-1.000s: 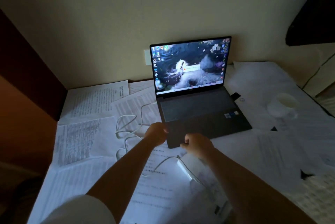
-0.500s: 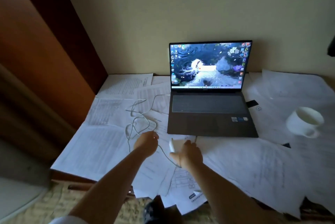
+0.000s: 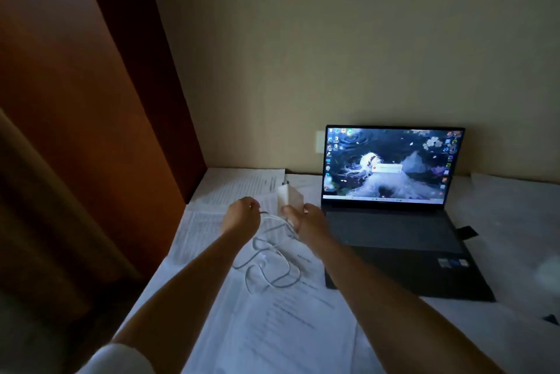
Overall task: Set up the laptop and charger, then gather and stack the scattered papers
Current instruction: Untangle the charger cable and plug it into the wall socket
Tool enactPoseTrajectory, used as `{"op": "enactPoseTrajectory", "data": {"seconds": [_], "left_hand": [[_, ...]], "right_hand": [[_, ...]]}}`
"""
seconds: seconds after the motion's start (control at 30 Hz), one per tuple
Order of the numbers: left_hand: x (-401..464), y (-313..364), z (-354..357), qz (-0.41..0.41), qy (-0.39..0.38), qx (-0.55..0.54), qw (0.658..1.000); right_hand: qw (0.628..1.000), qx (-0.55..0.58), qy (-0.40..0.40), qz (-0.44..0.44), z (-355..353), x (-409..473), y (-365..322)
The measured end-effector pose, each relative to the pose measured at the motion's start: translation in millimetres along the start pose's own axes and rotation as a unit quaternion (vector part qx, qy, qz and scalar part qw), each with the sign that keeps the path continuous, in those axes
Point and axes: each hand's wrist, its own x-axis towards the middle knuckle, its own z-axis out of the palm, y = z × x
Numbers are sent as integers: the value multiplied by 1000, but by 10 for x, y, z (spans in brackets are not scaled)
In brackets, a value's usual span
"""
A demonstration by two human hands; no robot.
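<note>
The open laptop (image 3: 394, 231) stands on the desk at the right with its screen lit. My right hand (image 3: 306, 222) holds the white charger block (image 3: 290, 199) raised just left of the screen, prongs pointing up toward the wall. My left hand (image 3: 241, 216) grips the white charger cable (image 3: 272, 258), which hangs in loose loops over the papers between my arms. Printed papers (image 3: 272, 313) lie scattered over the desk around and under the laptop.
A white wall outlet (image 3: 320, 141) sits on the wall just left of the screen. A brown wooden panel (image 3: 91, 131) borders the desk at the left. A small black item (image 3: 466, 232) lies right of the laptop.
Both hands moved up and away from the laptop's front edge. My right hand lifted the charger block off the papers toward the wall; the view swung left, and the mug left the frame.
</note>
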Motion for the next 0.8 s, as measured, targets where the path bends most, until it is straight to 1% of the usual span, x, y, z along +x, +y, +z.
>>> {"op": "enactPoseTrajectory", "data": {"seconds": [0.17, 0.27, 0.37, 0.43, 0.53, 0.6, 0.67, 0.77, 0.8], "left_hand": [[816, -14, -327, -3, -13, -102, 995], [1192, 76, -434, 9, -62, -136, 989], [1498, 198, -411, 5, -127, -200, 971], [1665, 285, -349, 0, -138, -228, 964], [1878, 393, -196, 10, -135, -215, 967], [2019, 456, -82, 10, -162, -195, 967], [2144, 509, 48, -10, -224, -213, 951], [2328, 614, 240, -91, -331, -268, 900], [2408, 659, 323, -102, -362, -273, 885]], "right_hand": [[991, 105, 67, 42, 325, 470, -610], [975, 185, 110, 61, 355, 730, -871], [955, 255, 130, 77, 315, 925, -1050], [944, 287, 134, 92, 291, 1025, -1127], [932, 312, 147, 111, 275, 1225, -1162], [925, 319, 166, 121, 290, 1404, -1132], [923, 316, 182, 124, 294, 1587, -1089], [932, 284, 191, 116, 259, 1847, -1024], [938, 267, 195, 105, 246, 1934, -978]]}}
